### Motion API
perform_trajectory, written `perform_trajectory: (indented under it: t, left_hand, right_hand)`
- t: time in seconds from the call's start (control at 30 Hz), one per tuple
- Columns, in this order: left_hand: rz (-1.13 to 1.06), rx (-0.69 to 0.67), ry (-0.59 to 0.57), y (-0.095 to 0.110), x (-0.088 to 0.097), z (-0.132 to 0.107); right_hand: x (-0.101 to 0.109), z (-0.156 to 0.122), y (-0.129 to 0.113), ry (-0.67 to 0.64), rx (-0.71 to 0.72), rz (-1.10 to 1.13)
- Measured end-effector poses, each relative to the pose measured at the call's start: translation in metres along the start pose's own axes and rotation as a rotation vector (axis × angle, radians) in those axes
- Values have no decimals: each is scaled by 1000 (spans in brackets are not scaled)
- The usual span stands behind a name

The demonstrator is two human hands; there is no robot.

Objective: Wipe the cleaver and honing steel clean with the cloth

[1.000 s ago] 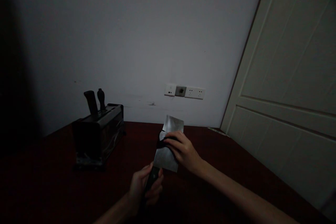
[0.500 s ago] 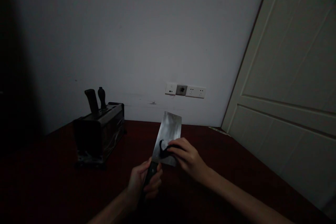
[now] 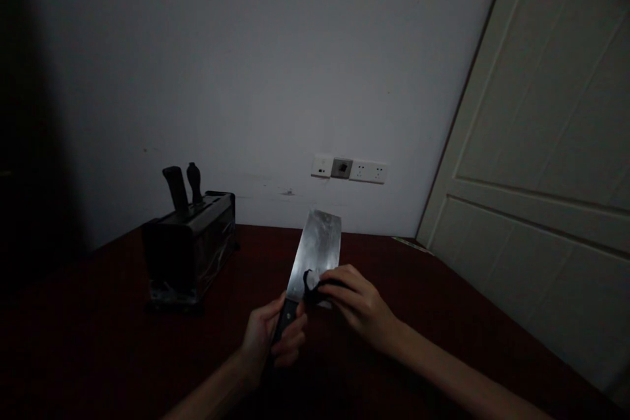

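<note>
My left hand [image 3: 275, 336] is wrapped round the black handle of a cleaver [image 3: 319, 239], whose broad metal blade points up and away from me. The blade has cloudy patches on its face. My right hand [image 3: 359, 305] pinches a dark cloth [image 3: 311, 290] against the lower part of the blade, close to the handle. A whitish patch shows at the cloth's folded edge. The fingers and the cloth hide the blade's lower right corner.
A knife block [image 3: 189, 243] with two dark handles sticking out of its top stands to the left on the dark red table [image 3: 394, 289]. Behind is a pale wall with sockets [image 3: 367, 172]. A panelled door [image 3: 531, 210] rises on the right.
My right hand and the cloth have slid slightly down and right along the blade. The cleaver stays in nearly the same place in my left hand.
</note>
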State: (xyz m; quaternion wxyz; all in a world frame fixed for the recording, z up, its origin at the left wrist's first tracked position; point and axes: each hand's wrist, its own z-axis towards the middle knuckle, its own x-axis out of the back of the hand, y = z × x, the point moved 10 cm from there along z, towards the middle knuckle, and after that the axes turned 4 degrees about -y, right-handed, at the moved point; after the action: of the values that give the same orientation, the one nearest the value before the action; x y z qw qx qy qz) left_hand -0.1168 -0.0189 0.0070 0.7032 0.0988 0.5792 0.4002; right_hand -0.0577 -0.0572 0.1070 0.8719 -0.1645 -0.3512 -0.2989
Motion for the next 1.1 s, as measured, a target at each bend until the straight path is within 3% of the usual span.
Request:
perform_trajectory:
  t: [0.17, 0.23, 0.3, 0.43, 0.5, 0.57, 0.7, 0.77, 0.87, 1.0, 1.1]
  left_hand:
    - [-12, 46, -37, -8, -7, 0]
    - [-26, 54, -38, -9, -7, 0]
    - [-39, 55, -25, -8, -4, 0]
    - [-47, 24, 40, -4, 4, -1]
    - [-45, 23, 53, -4, 5, -1]
    - [-44, 43, 23, -7, 1, -1]
    - [-51, 77, -42, -15, -7, -1]
    - [-56, 84, -42, -18, -7, -2]
    - [-67, 82, -13, -18, -1, -1]
    - [-61, 46, 17, -10, 7, -1]
    - [-35, 27, 34, -6, 9, -2]
  right_hand:
    - [46, 23, 55, 160, -96, -136]
    - [52, 27, 64, 193, -119, -167]
    - [43, 22, 53, 182, -107, -151]
    - [4, 1, 4, 60, -34, -36]
    - [-3, -4, -4, 24, -30, -11]
    - [8, 1, 9, 55, -52, -35]
    - [47, 23, 59, 188, -127, -163]
    - [54, 28, 70, 223, -144, -204]
    - [39, 19, 51, 210, -117, -178]
    - [-5, -2, -2, 41, -46, -33]
    - [-11, -2, -8, -11, -29, 1]
